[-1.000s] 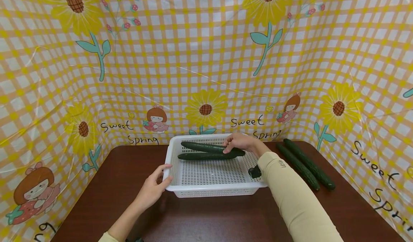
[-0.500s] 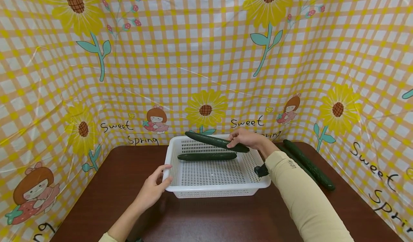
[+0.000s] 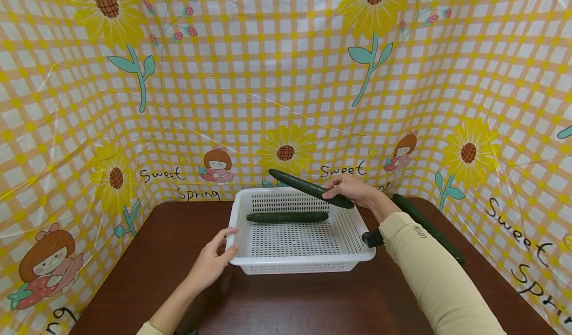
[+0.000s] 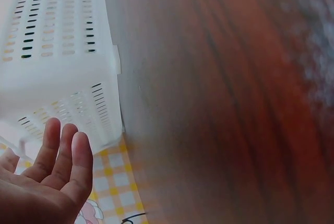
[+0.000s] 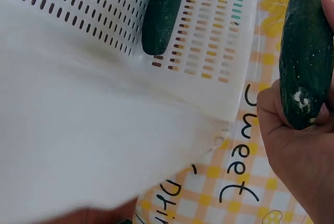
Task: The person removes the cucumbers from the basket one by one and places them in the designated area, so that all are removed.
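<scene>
Above the back right of a white perforated plastic basket (image 3: 295, 259), my right hand (image 3: 350, 190) holds a dark green cucumber (image 3: 304, 185) near its right end. The cucumber slants, its left end higher and toward the wall. In the right wrist view its blunt end (image 5: 302, 98) lies against the palm side of the hand. A second cucumber (image 3: 287, 217) rests inside the basket along the back. At the basket's left rim my left hand (image 3: 216, 253) grips the edge, thumb and forefinger over it. The left wrist view shows its other fingers (image 4: 81, 153) beside the outer wall.
On the dark wooden table (image 3: 178, 226), another cucumber (image 3: 429, 228) lies at the right, partly hidden by the right sleeve (image 3: 429, 270). A checked sunflower cloth (image 3: 250, 106) hangs around the back and both sides.
My right hand has lifted the cucumber from inside the basket and carried it up and to the right, its left end rising. The left hand and the basket stay in place.
</scene>
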